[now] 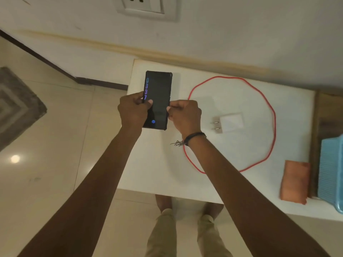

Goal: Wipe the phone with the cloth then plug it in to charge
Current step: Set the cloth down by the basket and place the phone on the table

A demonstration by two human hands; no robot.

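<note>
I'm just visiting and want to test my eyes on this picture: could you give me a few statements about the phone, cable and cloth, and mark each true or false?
1. Both hands hold the phone, the left hand on one side, the right hand on the other. True.
2. The phone's screen is dark all over. False: digits and a small round icon glow on it.
3. The red cable lies in a loop around the white charger. True.
4. The orange cloth is draped over the phone. False: it lies folded near the table's edge, beside a blue basket.
5. The charger is plugged into the wall socket. False: it lies on the table.
</note>
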